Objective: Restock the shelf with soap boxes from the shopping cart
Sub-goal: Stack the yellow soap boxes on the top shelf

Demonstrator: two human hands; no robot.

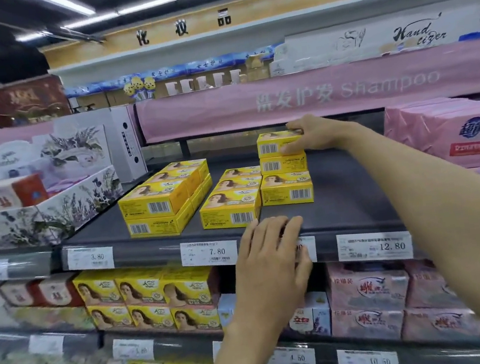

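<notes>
Left grip (271, 257) flat, fingers straight, resting on shelf (352, 197) front edge, holding nothing. Farther back, right grip (315, 134) curled round top soap box (273, 145), which sits on another at rear of right-hand row.

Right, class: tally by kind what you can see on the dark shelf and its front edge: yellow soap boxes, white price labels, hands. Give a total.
Yellow soap boxes: 12 in sight, the top right one gripped by the right hand
White price labels: 4, one partly under the left hand
Hands: 2
Total: 18
</notes>
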